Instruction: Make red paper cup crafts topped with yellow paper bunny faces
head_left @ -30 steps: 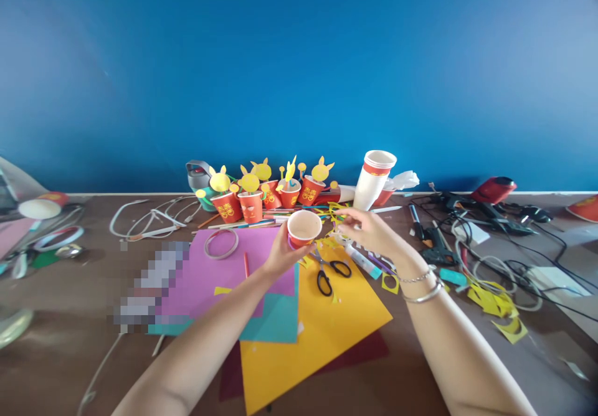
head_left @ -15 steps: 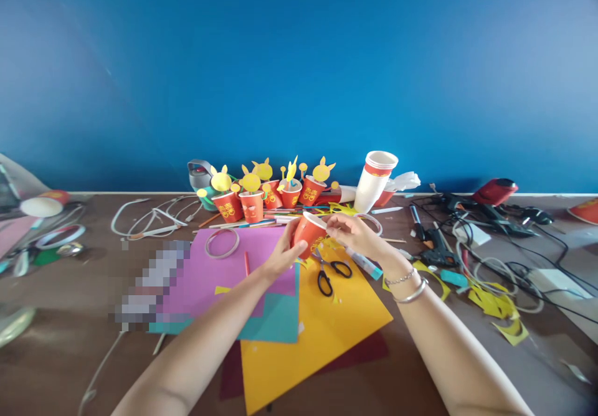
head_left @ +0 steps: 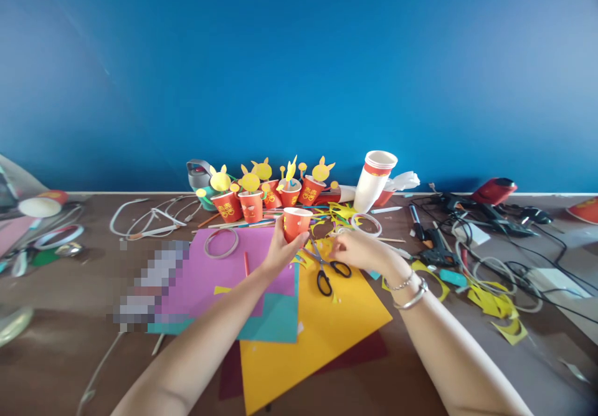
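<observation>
i'd judge the red cup (head_left: 298, 224) early along: nothing seems to stand in it yet. it's pale-rimmed, roughly upright, held up with my left hand (head_left: 279, 249) wrapped round it. my right hand (head_left: 363, 249) hangs apart by the scissors (head_left: 323, 263), fingers curled (around what, if anything, i can't tell). behind, five cups (head_left: 271, 200) topped with yellow figures (head_left: 251, 180) look done.

Across the brown tabletop (head_left: 374, 388), red paper cups (head_left: 252, 208) are standing in a row beyond the left grip (head_left: 281, 248), overlapping paper sheets (head_left: 322, 329) are lying beneath it, and a looped white cable (head_left: 140, 236) is lying well to its left. Beyond the right grip (head_left: 359, 251), a nested stack of paper cups (head_left: 371, 185) is standing; to its right, a black glue gun (head_left: 438, 253) and yellow paper scraps (head_left: 493, 301) are resting.
</observation>
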`<state>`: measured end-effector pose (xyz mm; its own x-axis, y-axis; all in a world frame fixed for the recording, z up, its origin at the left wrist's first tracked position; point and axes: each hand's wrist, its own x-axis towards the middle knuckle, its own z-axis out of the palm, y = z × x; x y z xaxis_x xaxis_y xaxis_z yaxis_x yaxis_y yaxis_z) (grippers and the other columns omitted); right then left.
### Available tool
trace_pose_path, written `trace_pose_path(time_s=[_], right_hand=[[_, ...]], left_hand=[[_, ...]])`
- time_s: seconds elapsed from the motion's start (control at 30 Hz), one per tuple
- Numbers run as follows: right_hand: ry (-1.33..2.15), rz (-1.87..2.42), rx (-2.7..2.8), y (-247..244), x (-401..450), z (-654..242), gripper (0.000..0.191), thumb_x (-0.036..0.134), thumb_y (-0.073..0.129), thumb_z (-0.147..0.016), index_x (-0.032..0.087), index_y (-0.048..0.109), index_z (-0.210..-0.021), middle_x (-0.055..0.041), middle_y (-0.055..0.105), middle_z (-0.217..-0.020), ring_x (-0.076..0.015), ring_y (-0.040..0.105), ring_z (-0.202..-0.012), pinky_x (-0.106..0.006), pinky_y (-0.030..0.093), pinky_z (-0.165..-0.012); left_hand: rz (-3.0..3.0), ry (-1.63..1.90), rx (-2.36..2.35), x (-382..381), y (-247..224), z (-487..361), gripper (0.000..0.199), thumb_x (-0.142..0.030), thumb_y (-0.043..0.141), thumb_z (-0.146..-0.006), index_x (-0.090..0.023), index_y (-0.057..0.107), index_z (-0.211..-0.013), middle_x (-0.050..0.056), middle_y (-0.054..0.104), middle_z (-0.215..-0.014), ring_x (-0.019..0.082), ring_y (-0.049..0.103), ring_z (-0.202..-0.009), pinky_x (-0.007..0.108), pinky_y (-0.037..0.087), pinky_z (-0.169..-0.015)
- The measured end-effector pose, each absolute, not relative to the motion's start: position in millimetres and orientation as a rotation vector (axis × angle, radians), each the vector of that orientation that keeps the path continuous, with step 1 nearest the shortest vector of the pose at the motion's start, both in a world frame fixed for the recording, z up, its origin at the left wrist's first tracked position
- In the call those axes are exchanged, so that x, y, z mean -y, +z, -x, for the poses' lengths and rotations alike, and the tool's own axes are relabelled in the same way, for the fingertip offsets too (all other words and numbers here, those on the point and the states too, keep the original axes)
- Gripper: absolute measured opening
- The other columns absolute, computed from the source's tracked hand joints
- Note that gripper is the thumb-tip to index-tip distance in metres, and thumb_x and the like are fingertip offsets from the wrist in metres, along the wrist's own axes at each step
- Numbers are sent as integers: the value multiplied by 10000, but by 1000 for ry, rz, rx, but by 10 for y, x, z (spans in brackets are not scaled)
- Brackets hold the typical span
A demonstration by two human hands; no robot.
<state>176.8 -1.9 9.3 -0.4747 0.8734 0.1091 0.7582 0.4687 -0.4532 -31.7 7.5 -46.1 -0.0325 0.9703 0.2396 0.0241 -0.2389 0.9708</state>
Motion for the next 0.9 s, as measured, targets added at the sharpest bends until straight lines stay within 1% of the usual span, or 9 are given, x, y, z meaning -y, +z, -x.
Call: trace_pose_path(time_s=[0.1,0.2,0.33,0.4,0.5,0.6,0.73,0.8,0.9], right_hand=[[368,1536,2617,63,238,-1548,136,316,720,-665,201,648,-678,-51,677,-638,-202,623,-573,-280,395,-507],[215,1681,2679,60,399,-1352,236,174,678,-644,146,679,-879,-146,713,-759,-299,684,-736,-336,463,-600],[243,1830,2753,127,450,-1249,392,34,509,-738,85,634,-1106,-187,720,-865,-309,695,-853,-350,484,-672],[279,1896,2752,173,419,-1271,417,0,457,-758,80,623,-1132,-189,719,-905,-301,693,-882,-337,477,-675],[335,1938,2726,228,319,-1402,320,24,474,-759,101,678,-994,-194,711,-931,-303,681,-899,-325,458,-674],[563,1783,2649,264,167,-1626,312,47,535,-716,147,687,-969,-135,706,-974,-257,657,-915,-288,428,-693],[986,1711,2394,295,-29,-1894,348,92,577,-717,171,657,-1046,-36,662,-775,-173,595,-698,-267,388,-605],[1213,1552,2210,301,-75,-1940,333,160,610,-755,171,625,-1088,-12,630,-755,-150,564,-680,-265,390,-609],[1606,1178,1853,295,-51,-1875,333,358,659,-795,174,589,-1064,0,585,-754,-127,536,-663,-257,388,-592]], left_hand=[[-1390,1451,-1049,-99,-508,338,413,-428,616,-815,-250,484,-1163,69,578,-1199,202,551,-1124,326,452,-944],[-1364,1491,-1030,-137,-550,345,439,-422,632,-802,-255,475,-1176,65,576,-1207,203,546,-1136,322,447,-952],[-1268,1546,-1044,-158,-536,335,513,-392,713,-733,-239,485,-1166,71,586,-1167,205,574,-1058,330,464,-911],[-1220,1580,-1054,-152,-510,334,520,-377,736,-709,-237,498,-1150,68,599,-1128,202,588,-1009,330,473,-886],[-1192,1641,-1051,-146,-490,346,490,-368,739,-708,-235,522,-1126,64,611,-1103,201,591,-990,331,471,-885],[-1146,1695,-1040,-167,-516,367,470,-372,741,-705,-237,547,-1111,61,617,-1109,208,586,-1019,335,463,-906],[-1043,1763,-1006,-210,-566,384,532,-374,762,-686,-258,540,-1156,60,622,-1146,217,578,-1078,340,464,-925],[-1019,1761,-984,-216,-572,383,563,-376,767,-686,-258,526,-1182,65,626,-1155,220,585,-1079,343,472,-922],[-1030,1740,-953,-205,-570,377,597,-366,771,-693,-252,504,-1214,77,618,-1195,227,585,-1096,354,472,-936]])
